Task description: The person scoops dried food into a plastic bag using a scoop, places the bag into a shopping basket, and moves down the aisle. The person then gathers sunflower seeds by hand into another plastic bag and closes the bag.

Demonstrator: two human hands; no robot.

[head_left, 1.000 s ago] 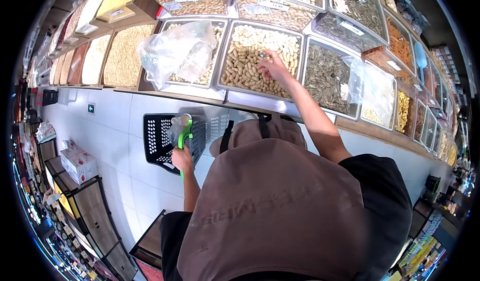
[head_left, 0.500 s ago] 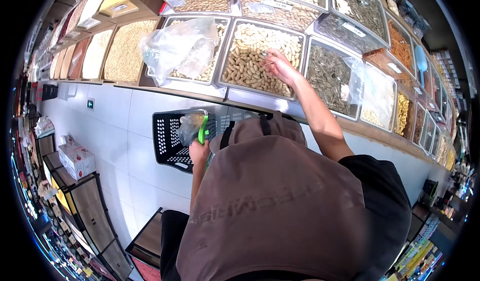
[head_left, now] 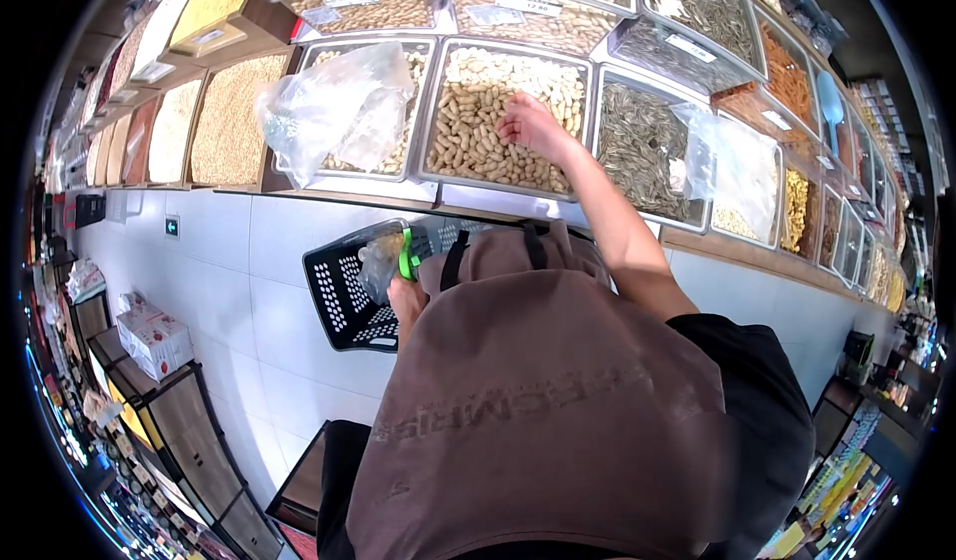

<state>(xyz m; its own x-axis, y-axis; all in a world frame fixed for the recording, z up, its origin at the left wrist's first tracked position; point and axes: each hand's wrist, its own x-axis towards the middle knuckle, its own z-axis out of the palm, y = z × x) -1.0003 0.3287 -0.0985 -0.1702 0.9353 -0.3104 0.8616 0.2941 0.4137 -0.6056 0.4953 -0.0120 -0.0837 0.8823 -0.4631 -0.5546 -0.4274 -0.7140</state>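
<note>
The right hand (head_left: 535, 129) reached over a bin of peanuts (head_left: 473, 132), its fingers partly curled at the nuts; whether they gripped any, I cannot tell. The left hand (head_left: 406, 298) was closed around the green handle (head_left: 406, 253) of a black basket (head_left: 324, 299), low beside the display, with a filled clear bag (head_left: 380, 264) in it. The action seemed to be picking or sorting by hand; lifting a peanut from there called for a light pinch of fingertips. The right arm stretched forward, angled inward, wrist slightly bent, between a plastic bag (head_left: 344, 107) on the left bin and dark seeds (head_left: 637, 132) on the right.
</note>
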